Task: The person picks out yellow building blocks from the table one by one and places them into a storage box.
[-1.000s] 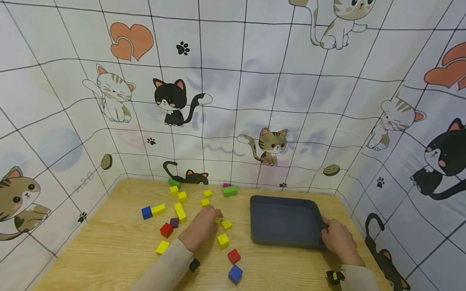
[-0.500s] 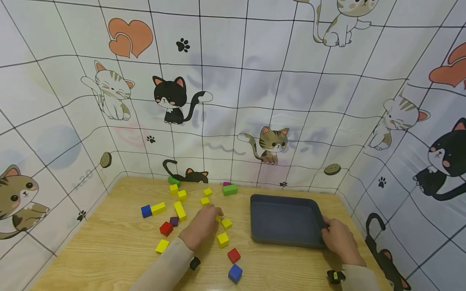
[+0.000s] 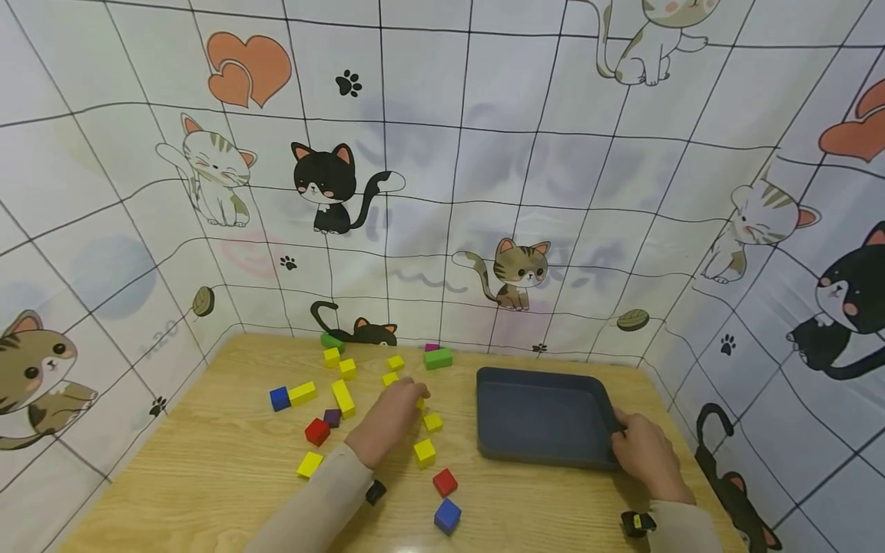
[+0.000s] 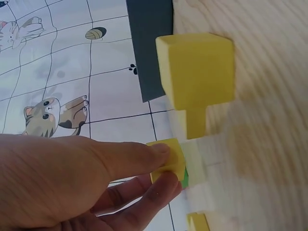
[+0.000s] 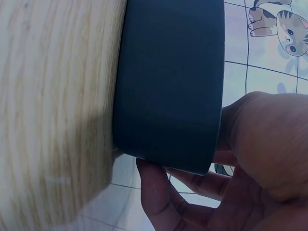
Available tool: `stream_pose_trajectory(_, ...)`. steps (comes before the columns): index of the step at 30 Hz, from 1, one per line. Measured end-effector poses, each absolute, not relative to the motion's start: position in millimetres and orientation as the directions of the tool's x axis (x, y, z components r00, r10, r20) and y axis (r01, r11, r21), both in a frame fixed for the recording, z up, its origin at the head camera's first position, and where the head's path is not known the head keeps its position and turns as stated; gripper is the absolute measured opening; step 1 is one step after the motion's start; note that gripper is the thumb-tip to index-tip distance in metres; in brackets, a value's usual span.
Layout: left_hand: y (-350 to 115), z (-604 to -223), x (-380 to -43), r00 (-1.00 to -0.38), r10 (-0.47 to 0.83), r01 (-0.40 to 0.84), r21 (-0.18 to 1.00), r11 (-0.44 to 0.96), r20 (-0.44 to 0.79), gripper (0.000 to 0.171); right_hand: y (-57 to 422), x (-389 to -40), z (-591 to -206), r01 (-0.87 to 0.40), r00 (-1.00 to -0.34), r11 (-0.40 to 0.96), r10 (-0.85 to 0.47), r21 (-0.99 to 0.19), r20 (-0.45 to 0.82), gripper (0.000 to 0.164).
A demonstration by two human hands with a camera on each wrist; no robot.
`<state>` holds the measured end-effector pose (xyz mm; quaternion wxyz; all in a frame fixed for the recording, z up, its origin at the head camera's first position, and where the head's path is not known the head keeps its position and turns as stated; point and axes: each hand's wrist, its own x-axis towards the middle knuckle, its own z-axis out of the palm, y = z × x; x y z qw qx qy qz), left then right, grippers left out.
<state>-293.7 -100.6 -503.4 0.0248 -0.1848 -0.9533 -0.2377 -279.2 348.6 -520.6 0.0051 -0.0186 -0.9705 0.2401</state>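
My left hand [image 3: 387, 418] pinches a small yellow block [image 4: 177, 161] between thumb and fingertips, as the left wrist view shows. From the head view most of that block is hidden, and whether it touches the table I cannot tell. Beside it lie a yellow cube [image 3: 432, 422] and another yellow cube [image 3: 425, 453], both nearer my body. On the right, my right hand [image 3: 646, 453] grips the right side of a dark grey rectangular tray [image 3: 546, 418]. In the right wrist view, fingers curl under the wall of the tray [image 5: 168, 86].
Left of my left hand are a red cube [image 3: 317, 432], a purple cube [image 3: 333, 418], a blue cube [image 3: 280, 399] and several yellow blocks. Green blocks, one a bar [image 3: 439, 359], lie by the cat-print wall. Another red cube [image 3: 445, 482] and blue cube [image 3: 447, 516] are in front.
Over the last half second my left hand has shifted slightly right and away from me, along with the yellow block. My right hand and the tray keep their places.
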Motion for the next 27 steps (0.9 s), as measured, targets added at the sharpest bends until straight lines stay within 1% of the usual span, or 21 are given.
stream_pose_trajectory(5, -91, -495, -296, -0.933, 0.334, 0.358, 0.425, 0.831, 0.133, 0.029, 349, -278, -519, 0.045, -0.999, 0.885, 0.046, -0.464, -0.009, 0.054)
stream_pose_trajectory(11, -70, -483, -299, -0.924, 0.354, 0.383, 0.401, 0.832, 0.148, 0.03, 348, -275, -519, 0.04, -0.999, 0.888, 0.051, -0.459, 0.011, 0.054)
stream_pose_trajectory(15, -54, -480, -305, -0.905, 0.387, 0.425, 0.389, 0.817, 0.176, 0.031, 347, -275, -520, 0.055, -0.998, 0.891, 0.063, -0.45, 0.003, 0.054)
stream_pose_trajectory(20, -33, -479, -314, -0.865, 0.443, 0.501, 0.364, 0.785, 0.236, 0.033, 347, -275, -520, 0.069, -0.997, 0.892, 0.073, -0.446, -0.008, 0.054)
stream_pose_trajectory(23, -21, -478, -319, -0.855, 0.46, 0.518, 0.364, 0.774, 0.239, 0.033, 347, -275, -519, 0.07, -0.997, 0.892, 0.075, -0.446, -0.007, 0.054)
stream_pose_trajectory(27, -4, -475, -323, -0.857, 0.469, 0.516, 0.362, 0.777, 0.214, 0.034, 346, -275, -519, 0.076, -0.997, 0.894, 0.078, -0.442, -0.012, 0.054)
